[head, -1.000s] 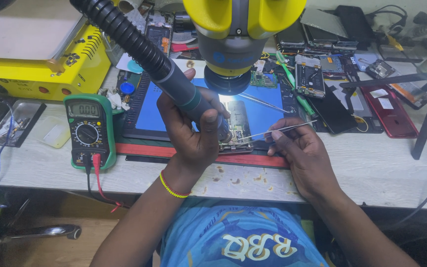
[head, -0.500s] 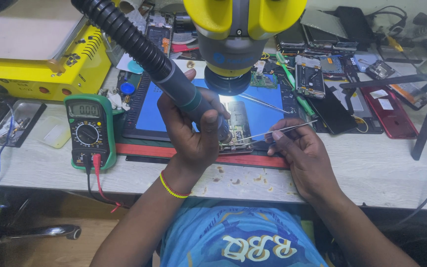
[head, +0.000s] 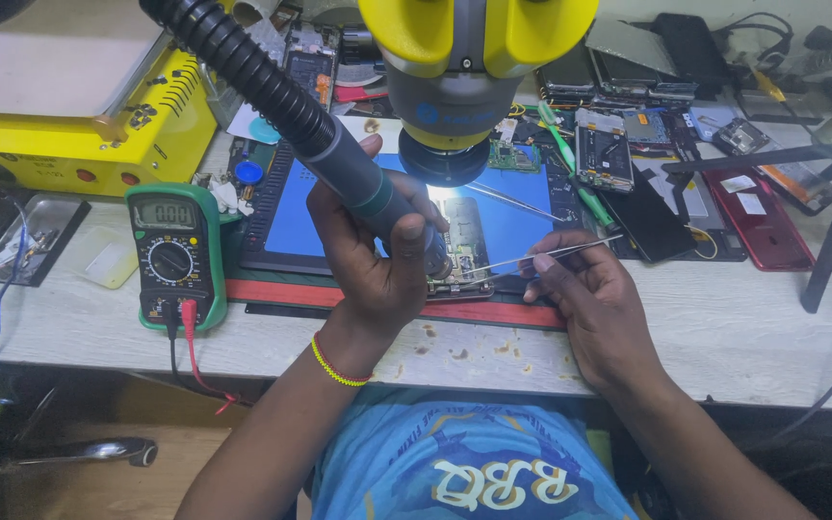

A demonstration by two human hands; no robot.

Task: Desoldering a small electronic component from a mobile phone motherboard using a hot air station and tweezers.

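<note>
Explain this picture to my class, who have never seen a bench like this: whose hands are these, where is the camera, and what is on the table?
The camera sits on the worker's head, looking down at their own hands. The left hand grips a grey hot-air handle with a ribbed black hose. The right hand holds thin metal tweezers. Both point at an opened phone lying on a blue mat beneath a yellow microscope. A green multimeter with red and black leads stands to the left, and more dismantled phones lie behind.

Left hand (head: 377, 255) fisted, fingers curled tight, wrist raised, right hand (head: 594, 308) low, fingertips pinched, forearms converged.
</note>
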